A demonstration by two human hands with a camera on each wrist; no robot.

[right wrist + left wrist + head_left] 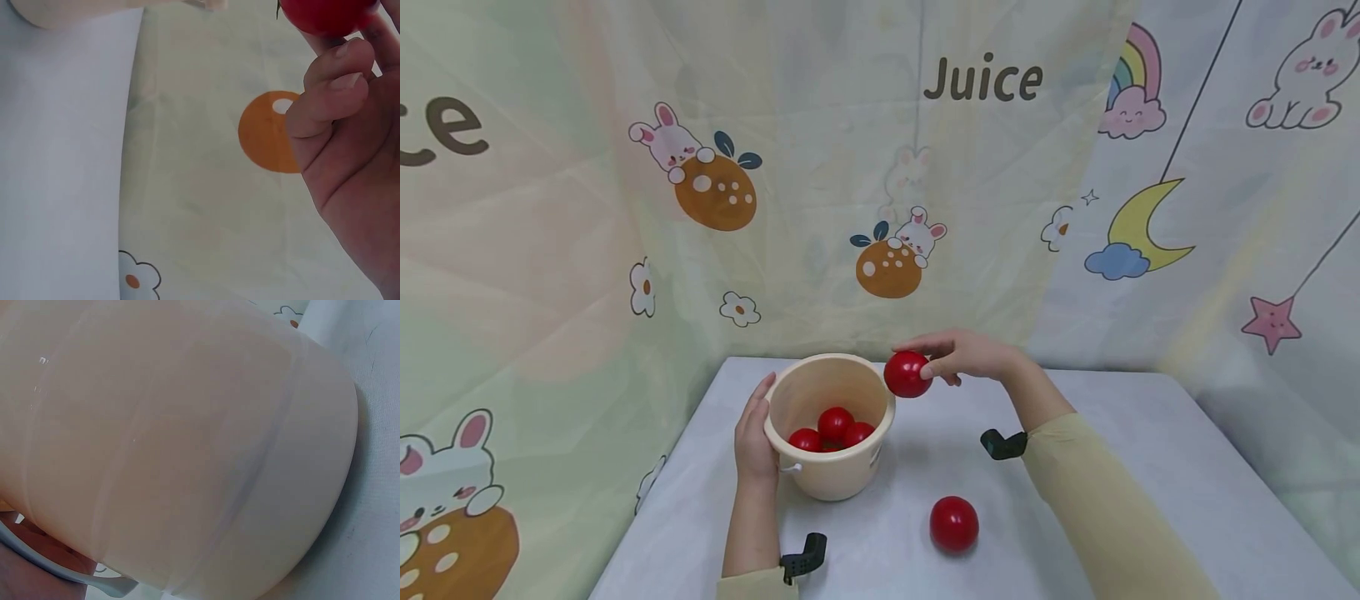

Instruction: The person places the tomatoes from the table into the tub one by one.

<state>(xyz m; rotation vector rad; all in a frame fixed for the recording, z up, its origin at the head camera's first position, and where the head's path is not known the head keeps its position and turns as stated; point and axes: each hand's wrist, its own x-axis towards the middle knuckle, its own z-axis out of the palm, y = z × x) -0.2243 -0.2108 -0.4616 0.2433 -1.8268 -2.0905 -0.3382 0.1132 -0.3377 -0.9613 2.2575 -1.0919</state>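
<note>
A cream bucket (842, 479) stands on the table, with several red tomatoes (835, 424) inside it. My left hand (756, 437) rests against the bucket's left side, fingers along the outer wall near the rim. In the left wrist view the bucket's wall (169, 437) fills most of the picture, and only a bit of the hand shows at the lower left corner. Just beside the bucket's right rim, my right hand (966, 356) pinches a tomato (907, 374) between thumb and fingers, above the table. The right wrist view shows this tomato (328, 14) at the top edge.
Another tomato (954, 525) sits on the white table (1075, 467), to the right of the bucket and nearer to me. A white handle (69, 572) hangs at the bucket's side. Printed cloth curtains (820, 167) surround the table's back and sides.
</note>
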